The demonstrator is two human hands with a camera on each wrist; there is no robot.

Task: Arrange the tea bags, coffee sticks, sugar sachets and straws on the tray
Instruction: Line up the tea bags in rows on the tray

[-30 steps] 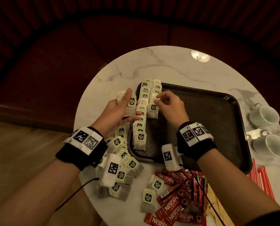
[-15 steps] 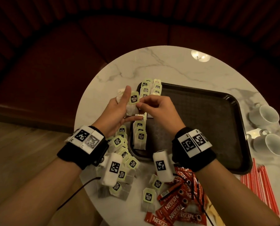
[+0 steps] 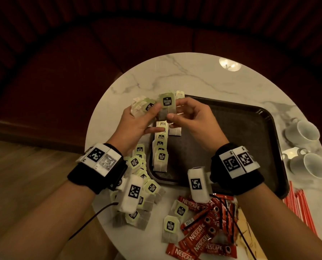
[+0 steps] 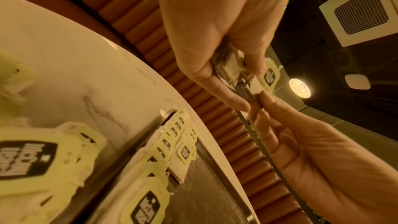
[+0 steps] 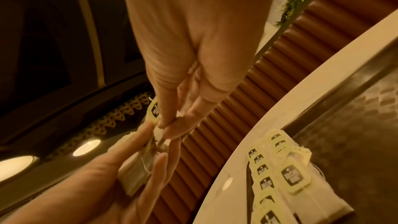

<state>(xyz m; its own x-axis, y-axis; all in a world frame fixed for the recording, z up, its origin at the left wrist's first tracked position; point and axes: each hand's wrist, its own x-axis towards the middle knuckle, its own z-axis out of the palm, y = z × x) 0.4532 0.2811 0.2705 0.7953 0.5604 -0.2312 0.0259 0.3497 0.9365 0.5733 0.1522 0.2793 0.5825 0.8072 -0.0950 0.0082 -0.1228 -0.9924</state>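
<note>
One light, limp paper tea bag with a green tag is pinched by right-hand fingers; the left hand, at nine o'clock, grips a small stack of tea bags; the bag's stiffer tag is judged the best hold.

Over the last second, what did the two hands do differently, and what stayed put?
The right hand left the rows on the tray, moved to the left hand and now pinches one tea bag from the stack the left holds; both hands rose slightly. The rows, coffee sticks, straws and cups stayed.
</note>
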